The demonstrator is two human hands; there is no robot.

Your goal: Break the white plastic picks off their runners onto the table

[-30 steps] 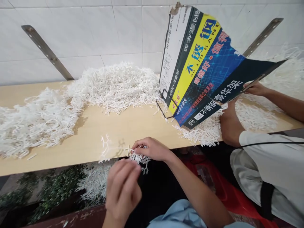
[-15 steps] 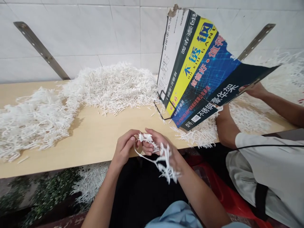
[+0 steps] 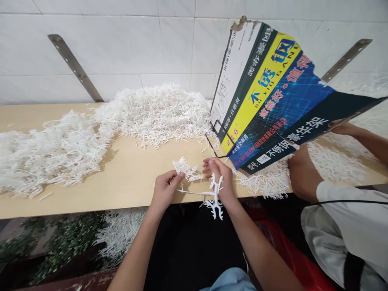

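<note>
A branched white plastic piece [image 3: 216,194] hangs by a thin strand in front of my right wrist. My left hand [image 3: 166,186] pinches the white strands, with a bunch of short white branches [image 3: 183,167] sticking up beyond its fingertips. Beside that bunch, my right hand [image 3: 218,176] has its fingers curled around part of the white branches; the palm side is partly hidden. Both hands are over the front edge of the wooden table [image 3: 133,173].
White plastic strands lie in a left heap [image 3: 60,153] and a back heap [image 3: 160,113]. A printed cardboard sheet [image 3: 266,97] stands at the right, held by a black wire stand [image 3: 222,155]. Behind it, another person's arm [image 3: 304,169] rests by more strands.
My hands have moved apart, and the bunch of white branches now shows between them. The view has shifted, so the table and cardboard appear further right.
</note>
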